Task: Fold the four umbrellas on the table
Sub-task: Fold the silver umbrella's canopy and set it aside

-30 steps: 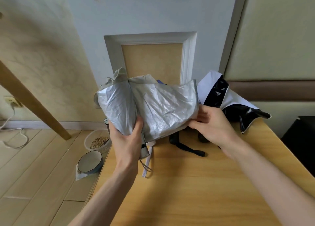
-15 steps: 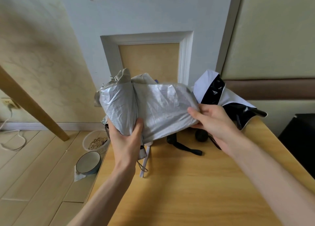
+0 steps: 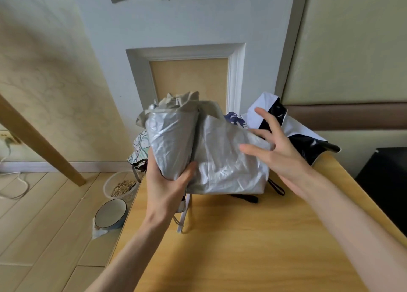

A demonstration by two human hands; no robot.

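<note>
Pale wood table (image 3: 253,247) stands against a white panelled door. Above its far left edge the left hand (image 3: 165,188) wraps thumb and fingers round the gathered part of a silver umbrella (image 3: 220,159). The right hand (image 3: 279,151) hovers at the loose flap, fingers spread and holding nothing. A black-and-white umbrella (image 3: 306,142) lies behind on the table.
</note>
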